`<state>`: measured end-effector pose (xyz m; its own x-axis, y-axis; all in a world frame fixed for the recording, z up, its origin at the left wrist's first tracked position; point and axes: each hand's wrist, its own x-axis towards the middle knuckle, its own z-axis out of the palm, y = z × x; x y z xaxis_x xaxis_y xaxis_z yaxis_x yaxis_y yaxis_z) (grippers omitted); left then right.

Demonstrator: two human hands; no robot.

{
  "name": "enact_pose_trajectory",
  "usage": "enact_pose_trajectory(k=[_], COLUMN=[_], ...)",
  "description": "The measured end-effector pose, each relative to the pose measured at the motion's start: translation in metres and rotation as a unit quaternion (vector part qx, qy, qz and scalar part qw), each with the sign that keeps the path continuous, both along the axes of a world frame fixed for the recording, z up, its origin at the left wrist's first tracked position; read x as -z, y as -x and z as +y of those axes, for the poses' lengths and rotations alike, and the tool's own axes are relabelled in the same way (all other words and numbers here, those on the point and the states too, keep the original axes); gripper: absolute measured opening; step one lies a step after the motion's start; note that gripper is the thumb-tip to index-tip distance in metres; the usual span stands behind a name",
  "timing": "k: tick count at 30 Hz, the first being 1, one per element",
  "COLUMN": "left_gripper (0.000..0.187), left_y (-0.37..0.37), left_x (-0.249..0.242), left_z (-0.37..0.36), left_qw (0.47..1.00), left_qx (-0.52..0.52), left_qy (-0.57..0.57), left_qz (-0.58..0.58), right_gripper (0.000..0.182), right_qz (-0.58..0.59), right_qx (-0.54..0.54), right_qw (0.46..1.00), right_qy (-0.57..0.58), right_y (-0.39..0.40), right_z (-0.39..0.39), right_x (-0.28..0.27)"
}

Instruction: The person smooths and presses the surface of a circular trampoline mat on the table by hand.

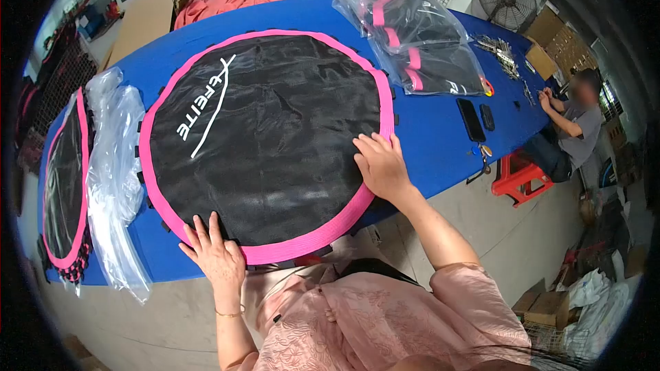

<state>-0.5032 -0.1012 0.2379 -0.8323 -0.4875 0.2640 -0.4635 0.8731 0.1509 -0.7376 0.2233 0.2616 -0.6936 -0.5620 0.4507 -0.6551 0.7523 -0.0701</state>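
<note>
A round black trampoline mat (275, 130) with a pink border and white lettering lies flat on the blue table (440, 154). Small black tabs stick out around its edge. My left hand (216, 255) rests on the near left of the border, fingers spread over the pink band and black mesh. On the right side, my right hand (381, 168) lies on the border with its fingers stretched out. Neither hand grips anything. Left of the mat are clear plastic bags (113, 172) and, beyond them, another pink-edged mat (67, 185).
Bagged black and pink mats (426, 41) lie at the far right of the table. Nearby are a phone (471, 120), keys (486, 151) and a pile of metal parts (500, 55). A person (581, 120) sits by a red stool (520, 180); a fan (507, 0) stands behind.
</note>
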Motion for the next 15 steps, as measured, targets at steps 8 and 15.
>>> enact_pose_trajectory(k=[8,15], left_gripper=[0.063,0.062], left_y=[-0.002,0.001], left_x=[0.001,-0.001], left_z=[0.000,0.002], left_qw=[1.000,1.000], left_qx=[0.002,0.002], left_qy=[0.003,0.018], left_qz=[0.010,0.013], right_gripper=[0.032,0.032], right_qz=[-0.036,-0.052], right_qx=[0.021,0.022], right_qw=[0.999,0.998], right_qy=[0.014,0.007], right_y=[0.026,0.017], right_z=[-0.005,0.008], right_x=[0.014,0.010])
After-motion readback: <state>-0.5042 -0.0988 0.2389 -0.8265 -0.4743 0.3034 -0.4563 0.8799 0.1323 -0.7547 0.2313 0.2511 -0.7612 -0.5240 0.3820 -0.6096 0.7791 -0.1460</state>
